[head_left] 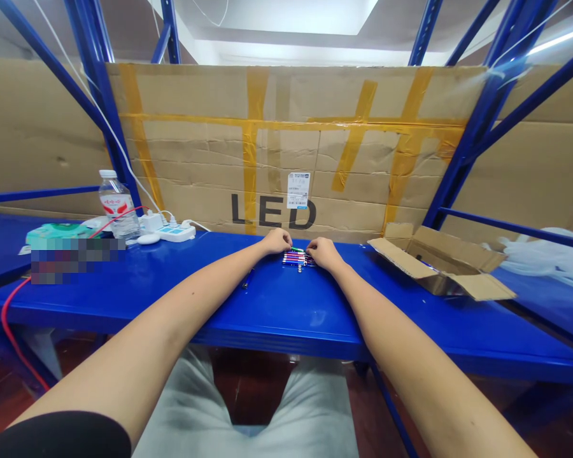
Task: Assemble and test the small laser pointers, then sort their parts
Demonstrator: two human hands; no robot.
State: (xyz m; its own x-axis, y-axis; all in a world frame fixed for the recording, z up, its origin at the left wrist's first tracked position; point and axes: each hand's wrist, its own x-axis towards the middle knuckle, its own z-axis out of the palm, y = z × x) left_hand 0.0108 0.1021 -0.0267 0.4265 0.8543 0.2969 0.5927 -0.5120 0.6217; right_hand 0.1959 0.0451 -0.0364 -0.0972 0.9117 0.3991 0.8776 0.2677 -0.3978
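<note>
Several slim, pen-like sticks (294,259) in red, white, blue and purple lie side by side in a row on the blue table. At the far side of the row is a green pen (297,249). My left hand (277,241) has its fingers closed at the green pen's left end. Curled around the right ends of the row is my right hand (325,253), its fingertips by the green pen's other end; what they pinch is hidden. A small silvery piece (300,268) lies just in front of the row. Near my left forearm rests a dark, thin pen-like item (248,280).
An open cardboard box (439,261) stands at the right. Left are a plastic bottle (118,203), a white power strip (176,231), a green packet (57,233) and a red cable (10,312). A large taped cardboard sheet (200,159) and blue rack posts (477,121) rise behind.
</note>
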